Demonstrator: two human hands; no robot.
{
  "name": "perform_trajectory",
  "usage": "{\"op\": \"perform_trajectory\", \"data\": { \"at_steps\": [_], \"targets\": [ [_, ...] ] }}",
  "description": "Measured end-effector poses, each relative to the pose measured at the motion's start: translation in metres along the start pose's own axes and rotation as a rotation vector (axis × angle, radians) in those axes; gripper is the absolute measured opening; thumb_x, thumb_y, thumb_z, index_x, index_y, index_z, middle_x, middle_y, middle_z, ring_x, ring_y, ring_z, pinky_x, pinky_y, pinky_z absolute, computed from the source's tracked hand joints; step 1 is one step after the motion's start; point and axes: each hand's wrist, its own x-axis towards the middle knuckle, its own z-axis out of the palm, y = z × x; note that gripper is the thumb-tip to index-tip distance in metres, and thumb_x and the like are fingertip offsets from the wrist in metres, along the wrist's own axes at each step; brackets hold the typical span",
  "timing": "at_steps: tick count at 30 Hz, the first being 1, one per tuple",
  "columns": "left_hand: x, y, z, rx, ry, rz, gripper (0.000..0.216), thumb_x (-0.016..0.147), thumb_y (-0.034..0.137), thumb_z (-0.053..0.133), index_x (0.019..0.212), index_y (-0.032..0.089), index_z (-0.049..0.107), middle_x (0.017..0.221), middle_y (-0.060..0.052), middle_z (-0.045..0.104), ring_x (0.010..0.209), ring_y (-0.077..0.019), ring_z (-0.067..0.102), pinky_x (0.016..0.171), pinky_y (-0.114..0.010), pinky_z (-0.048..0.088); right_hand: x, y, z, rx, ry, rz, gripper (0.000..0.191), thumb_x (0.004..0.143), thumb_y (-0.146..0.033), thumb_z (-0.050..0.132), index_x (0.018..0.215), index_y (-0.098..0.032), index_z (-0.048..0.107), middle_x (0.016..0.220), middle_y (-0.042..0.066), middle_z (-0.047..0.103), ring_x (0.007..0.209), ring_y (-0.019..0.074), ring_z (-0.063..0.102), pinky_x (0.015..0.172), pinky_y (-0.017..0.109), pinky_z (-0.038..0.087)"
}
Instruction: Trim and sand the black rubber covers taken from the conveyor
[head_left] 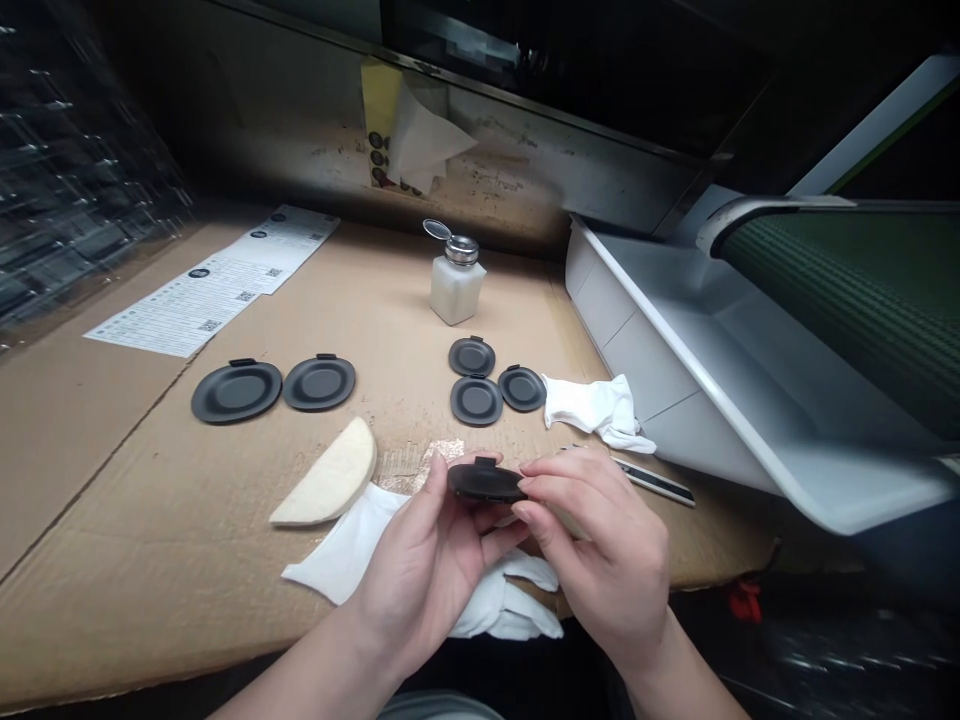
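Between my two hands is a black oval plastic lid [484,482] with a small tab on its far edge. My left hand [431,560] cradles it from below and the left, thumb at the rim. The fingertips of my right hand [600,540] pinch its right edge. A white cloth glove [510,605] lies beneath my hands. To the left rests a cream half-round pad [330,475]. Beyond my hands, similar black lids lie flat: two larger ones, a left lid [238,390] and its neighbour [319,383], and a group of three smaller lids [477,398].
A square bottle with a flipped-up metal cap [455,290] stands at the back. Printed label sheets [195,300] lie back left. At right are another white glove [596,405], a utility knife [656,482], a large grey-white tray [667,360] and a green conveyor belt [847,300].
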Motion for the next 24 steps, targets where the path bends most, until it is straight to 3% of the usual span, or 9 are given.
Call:
{"op": "perform_trajectory", "data": {
  "at_steps": [9,13,18,24],
  "targets": [
    [-0.003,0.001,-0.005,-0.009,0.002,0.013,0.032,0.088,0.036,0.041,0.100,0.016,0.063,0.100,-0.011,0.066,0.098,-0.0201,0.058,0.084,-0.032,0.046,-0.011,0.004,-0.002,0.033,-0.078,-0.039,0.010,0.076,-0.011,0.061,0.083,-0.018,0.064,0.087,0.006,0.065,0.083,0.0171,0.058,0.075,0.035,0.049],
    [-0.006,0.003,-0.007,0.098,-0.051,0.057,0.029,0.082,0.026,0.053,0.109,0.018,0.061,0.108,-0.011,0.064,0.102,-0.0207,0.056,0.088,-0.031,0.042,-0.017,0.012,-0.006,0.074,-0.111,-0.020,0.012,0.075,-0.020,0.065,0.088,-0.019,0.064,0.089,0.006,0.065,0.084,0.0178,0.059,0.075,0.035,0.050],
    [-0.005,0.002,-0.007,0.247,-0.135,0.034,0.058,0.065,0.017,0.072,0.120,0.024,0.054,0.118,-0.009,0.059,0.116,-0.0241,0.048,0.096,-0.030,0.035,-0.014,0.012,-0.010,0.080,-0.037,0.056,0.025,0.077,-0.017,0.064,0.101,-0.021,0.060,0.094,0.004,0.065,0.089,0.0166,0.059,0.079,0.033,0.049],
    [-0.005,-0.001,-0.011,0.360,-0.196,0.032,0.071,0.055,0.018,0.080,0.120,0.028,0.053,0.122,-0.008,0.057,0.123,-0.0269,0.041,0.102,-0.036,0.030,-0.008,0.012,-0.013,-0.006,-0.047,0.015,0.018,0.080,-0.010,0.056,0.093,-0.020,0.065,0.092,0.005,0.064,0.087,0.0157,0.058,0.078,0.031,0.049]
  ]
}}
